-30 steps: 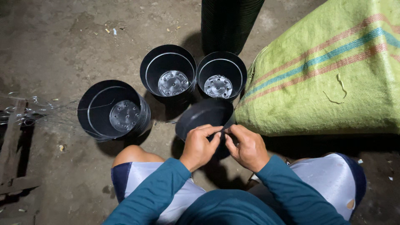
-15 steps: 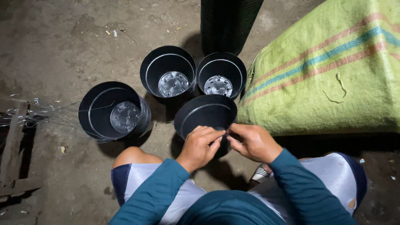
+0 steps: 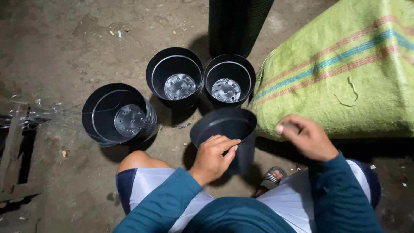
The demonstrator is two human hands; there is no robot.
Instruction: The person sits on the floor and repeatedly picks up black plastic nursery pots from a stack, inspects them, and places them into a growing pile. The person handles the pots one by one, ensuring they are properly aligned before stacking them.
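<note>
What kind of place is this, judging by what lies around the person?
Probably a plant nursery or potting work area, on bare ground. Black plastic pots stand on the dirt floor, a tall stack of pots rises behind them, and a large green woven sack lies beside them.

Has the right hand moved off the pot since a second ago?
Yes. The right hand has left the pot rim and swung right, now over the green sack; the left hand grips the pot.

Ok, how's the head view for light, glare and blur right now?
Head view: dim overall, lit from above; glare whitens the perforated bases of the three black plastic pots standing on the floor; the right hand is slightly motion-blurred; the left hand on the held black pot is sharp; dark shadow pools beneath.
</note>
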